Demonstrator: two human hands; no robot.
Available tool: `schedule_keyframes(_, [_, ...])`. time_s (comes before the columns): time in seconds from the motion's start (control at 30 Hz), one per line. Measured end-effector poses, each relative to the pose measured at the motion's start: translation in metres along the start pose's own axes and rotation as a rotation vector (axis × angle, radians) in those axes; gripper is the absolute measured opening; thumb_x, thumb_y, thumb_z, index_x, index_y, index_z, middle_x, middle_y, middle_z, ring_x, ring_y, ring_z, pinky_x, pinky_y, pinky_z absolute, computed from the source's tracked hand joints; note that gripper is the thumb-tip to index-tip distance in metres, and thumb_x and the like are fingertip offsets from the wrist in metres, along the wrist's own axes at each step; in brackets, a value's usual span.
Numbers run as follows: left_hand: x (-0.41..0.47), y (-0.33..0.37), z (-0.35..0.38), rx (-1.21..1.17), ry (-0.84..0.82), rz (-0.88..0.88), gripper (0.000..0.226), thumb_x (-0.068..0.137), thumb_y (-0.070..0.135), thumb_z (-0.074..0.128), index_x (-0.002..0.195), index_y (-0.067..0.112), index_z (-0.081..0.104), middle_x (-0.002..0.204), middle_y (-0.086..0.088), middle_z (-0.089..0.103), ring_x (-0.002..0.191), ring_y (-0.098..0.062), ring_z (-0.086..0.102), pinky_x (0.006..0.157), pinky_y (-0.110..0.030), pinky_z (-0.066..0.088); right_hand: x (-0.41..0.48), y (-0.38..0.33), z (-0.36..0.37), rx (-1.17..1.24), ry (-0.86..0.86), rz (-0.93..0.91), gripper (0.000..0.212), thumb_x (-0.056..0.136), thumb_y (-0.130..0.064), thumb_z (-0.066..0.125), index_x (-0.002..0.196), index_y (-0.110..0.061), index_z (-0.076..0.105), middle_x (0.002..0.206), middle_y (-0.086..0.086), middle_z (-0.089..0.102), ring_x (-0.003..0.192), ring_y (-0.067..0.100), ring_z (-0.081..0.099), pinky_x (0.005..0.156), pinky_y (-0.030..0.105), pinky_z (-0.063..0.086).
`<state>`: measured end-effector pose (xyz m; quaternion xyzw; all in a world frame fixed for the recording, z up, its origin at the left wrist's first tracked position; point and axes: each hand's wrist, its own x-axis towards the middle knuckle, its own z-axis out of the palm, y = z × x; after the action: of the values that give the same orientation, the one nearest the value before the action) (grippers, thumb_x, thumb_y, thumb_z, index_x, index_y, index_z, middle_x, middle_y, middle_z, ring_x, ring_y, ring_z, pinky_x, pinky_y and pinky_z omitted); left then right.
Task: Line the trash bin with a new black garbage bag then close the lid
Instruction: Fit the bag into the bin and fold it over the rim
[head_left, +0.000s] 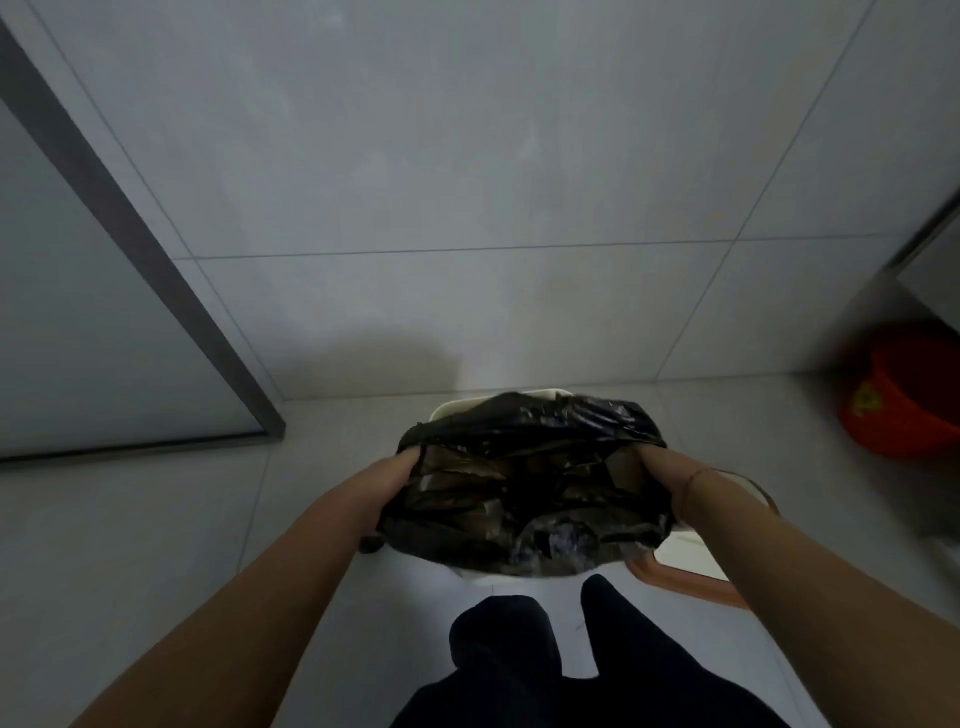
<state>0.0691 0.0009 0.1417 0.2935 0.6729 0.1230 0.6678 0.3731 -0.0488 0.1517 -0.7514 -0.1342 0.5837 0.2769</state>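
Observation:
A black garbage bag (524, 483) is spread open over a white trash bin (447, 410) that stands on the floor against the tiled wall. Only slivers of the bin's rim show at the back left and under the bag's front edge. My left hand (400, 470) reaches into the bag's left side, its fingers hidden under the plastic. My right hand (657, 467) is tucked into the bag's right side the same way, a thin red string on that wrist. Both hands stretch the bag's mouth apart. The bin's lid is not clearly visible.
A red bucket (904, 400) sits at the right by the wall. An orange-rimmed white object (691, 571) lies on the floor right of the bin. A dark-framed glass door (104, 312) stands at the left. My dark-trousered legs (545, 654) are below the bin.

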Motion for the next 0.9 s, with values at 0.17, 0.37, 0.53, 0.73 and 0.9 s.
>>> schedule_keyframes(0.17, [0.002, 0.009, 0.020, 0.176, 0.385, 0.316, 0.088, 0.075, 0.030, 0.070, 0.146, 0.011, 0.022, 0.145, -0.018, 0.030, 0.126, -0.035, 0.043, 0.100, -0.035, 0.040, -0.010, -0.006, 0.012, -0.266, -0.048, -0.052, 0.055, 0.075, -0.018, 0.073, 0.123, 0.000, 0.053, 0.107, 0.022, 0.066, 0.093, 0.035, 0.066, 0.075, 0.042, 0.056])
schedule_keyframes(0.37, [-0.002, 0.011, 0.029, 0.424, 0.382, 0.799, 0.027, 0.076, 0.008, 0.063, 0.089, 0.026, 0.047, 0.139, -0.009, 0.025, 0.134, -0.025, 0.032, 0.095, -0.024, 0.029, -0.002, -0.007, 0.016, 0.108, -0.013, -0.345, 0.082, 0.083, -0.004, 0.063, 0.148, -0.020, 0.015, 0.125, 0.016, 0.048, 0.115, 0.041, 0.054, 0.092, 0.050, 0.050])
schedule_keyframes(0.53, [0.009, 0.011, 0.026, 0.828, 0.291, 0.724, 0.036, 0.079, 0.003, 0.055, 0.107, 0.024, 0.065, 0.145, -0.008, 0.032, 0.129, -0.028, 0.045, 0.100, -0.032, 0.040, 0.004, -0.009, 0.007, -0.414, 0.191, -0.753, 0.059, 0.080, 0.008, 0.050, 0.132, -0.017, 0.039, 0.119, 0.010, 0.055, 0.110, 0.031, 0.055, 0.094, 0.038, 0.049])
schedule_keyframes(0.73, [0.040, 0.034, 0.018, 0.993, 0.383, 0.667, 0.073, 0.079, 0.017, 0.058, 0.145, 0.016, 0.025, 0.137, -0.012, 0.038, 0.111, -0.036, 0.054, 0.087, -0.045, 0.050, 0.024, -0.010, 0.000, -0.591, 0.157, -0.654, 0.053, 0.083, -0.013, 0.061, 0.131, -0.020, 0.039, 0.121, 0.023, 0.055, 0.105, 0.038, 0.060, 0.093, 0.048, 0.052])
schedule_keyframes(0.9, [0.065, 0.048, 0.015, 0.810, 0.190, 0.526, 0.087, 0.071, 0.037, 0.063, 0.146, 0.034, 0.018, 0.144, -0.009, 0.028, 0.122, -0.037, 0.047, 0.098, -0.042, 0.045, 0.044, -0.020, 0.007, -0.751, 0.238, -0.874, 0.064, 0.093, -0.013, 0.048, 0.148, -0.029, 0.019, 0.144, 0.019, 0.030, 0.121, 0.037, 0.048, 0.105, 0.038, 0.037])
